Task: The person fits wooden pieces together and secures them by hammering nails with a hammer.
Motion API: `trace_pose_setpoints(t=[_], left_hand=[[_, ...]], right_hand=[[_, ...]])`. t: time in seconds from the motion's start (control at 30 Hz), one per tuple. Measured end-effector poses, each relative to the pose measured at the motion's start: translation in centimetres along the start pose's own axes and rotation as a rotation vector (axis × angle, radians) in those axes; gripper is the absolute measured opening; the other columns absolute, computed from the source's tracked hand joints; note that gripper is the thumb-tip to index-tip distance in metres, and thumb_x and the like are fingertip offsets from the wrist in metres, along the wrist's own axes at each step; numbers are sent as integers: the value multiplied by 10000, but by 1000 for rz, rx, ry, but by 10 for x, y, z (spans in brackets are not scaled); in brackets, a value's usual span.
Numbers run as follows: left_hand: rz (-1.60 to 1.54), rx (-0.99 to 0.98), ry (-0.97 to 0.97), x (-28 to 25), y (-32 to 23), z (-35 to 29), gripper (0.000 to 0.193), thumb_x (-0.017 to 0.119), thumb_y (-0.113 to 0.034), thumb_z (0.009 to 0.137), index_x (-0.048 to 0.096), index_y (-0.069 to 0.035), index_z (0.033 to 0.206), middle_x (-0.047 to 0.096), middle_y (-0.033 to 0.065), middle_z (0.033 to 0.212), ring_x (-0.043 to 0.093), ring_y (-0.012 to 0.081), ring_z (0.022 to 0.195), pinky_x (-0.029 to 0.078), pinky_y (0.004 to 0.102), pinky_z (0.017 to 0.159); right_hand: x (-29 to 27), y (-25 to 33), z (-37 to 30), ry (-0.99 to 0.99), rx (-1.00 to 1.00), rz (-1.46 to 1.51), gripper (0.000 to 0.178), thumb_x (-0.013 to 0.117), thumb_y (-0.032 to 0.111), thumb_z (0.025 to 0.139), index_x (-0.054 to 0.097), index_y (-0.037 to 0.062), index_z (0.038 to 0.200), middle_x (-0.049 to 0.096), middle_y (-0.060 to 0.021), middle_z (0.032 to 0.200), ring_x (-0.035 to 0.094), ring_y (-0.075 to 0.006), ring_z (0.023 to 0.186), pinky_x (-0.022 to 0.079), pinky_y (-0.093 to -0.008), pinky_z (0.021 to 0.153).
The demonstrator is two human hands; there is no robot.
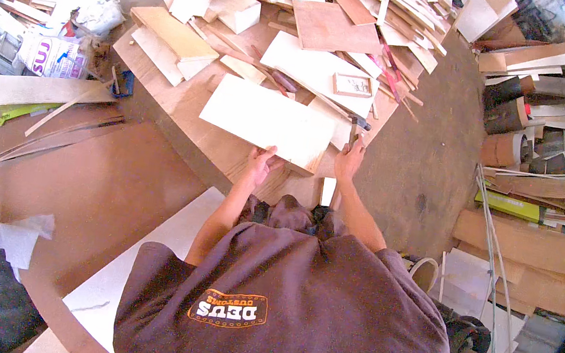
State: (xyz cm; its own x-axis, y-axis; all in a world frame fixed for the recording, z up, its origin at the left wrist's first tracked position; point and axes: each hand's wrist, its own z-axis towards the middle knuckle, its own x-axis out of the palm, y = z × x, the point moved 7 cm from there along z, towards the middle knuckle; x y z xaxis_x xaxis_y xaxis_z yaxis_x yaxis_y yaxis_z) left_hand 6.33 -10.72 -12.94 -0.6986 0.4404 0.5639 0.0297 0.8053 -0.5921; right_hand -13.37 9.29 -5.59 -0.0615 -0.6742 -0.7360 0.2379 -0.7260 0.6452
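Note:
A white rectangular board (268, 120) with a thick bare-wood edge lies tilted across the near part of the wooden worktable (178, 111). My left hand (259, 165) grips its near edge, thumb on the top face and fingers at the side. Just beyond the board's right end, my right hand (349, 160) is closed around what looks like a hammer (354, 130), its dark head pointing away from me. The grip hides most of the handle. A small framed panel (353, 85) rests on another white board (310, 63) farther back.
Offcuts and brown panels (334, 28) pile up over the table's far side. A large brown sheet (97, 189) leans at left, near a white printed sack (54, 55). Along the right lie boards (525, 241), cylindrical containers (501, 148) and long thin strips (499, 252).

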Motion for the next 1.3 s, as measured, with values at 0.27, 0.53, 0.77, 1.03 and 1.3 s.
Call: trace_pose_setpoints(t=[0.27,0.53,0.77,1.03,1.3], left_hand=[[-34,17,47,6,-4,-3,679,730,-152,863,345,-107,1421,462,100,1385,480,276,1256,461,525,1009],[-20,67,-27,7,-13,-8,455,710,-131,887,436,-73,1245,576,88,1200,622,270,1096,584,461,897],[-17,49,35,13,-12,-15,399,703,-150,897,453,-7,1174,590,134,1146,641,276,1033,587,459,886],[45,111,19,8,-9,-8,523,719,-234,869,434,-55,1269,607,126,1183,612,290,1095,506,458,966],[49,103,-50,10,-10,-13,531,722,-199,850,426,-61,1268,597,159,1199,614,309,1090,521,467,946]], right_hand=[[31,-33,3,227,15,250,606,602,23,867,363,44,1424,526,-274,1232,524,-437,1116,434,-499,959],[-11,22,-6,179,-275,-89,381,631,102,876,562,44,1246,587,-171,1125,543,-366,1075,453,-456,938],[-18,119,-85,465,-838,149,298,725,157,782,645,50,1049,625,-109,988,596,-308,957,488,-414,866],[3,119,-84,451,-802,82,172,694,179,821,663,42,921,659,-82,904,614,-281,896,489,-410,799],[16,110,-79,443,-734,81,117,669,139,832,646,37,883,646,-106,857,613,-305,845,492,-416,774]])
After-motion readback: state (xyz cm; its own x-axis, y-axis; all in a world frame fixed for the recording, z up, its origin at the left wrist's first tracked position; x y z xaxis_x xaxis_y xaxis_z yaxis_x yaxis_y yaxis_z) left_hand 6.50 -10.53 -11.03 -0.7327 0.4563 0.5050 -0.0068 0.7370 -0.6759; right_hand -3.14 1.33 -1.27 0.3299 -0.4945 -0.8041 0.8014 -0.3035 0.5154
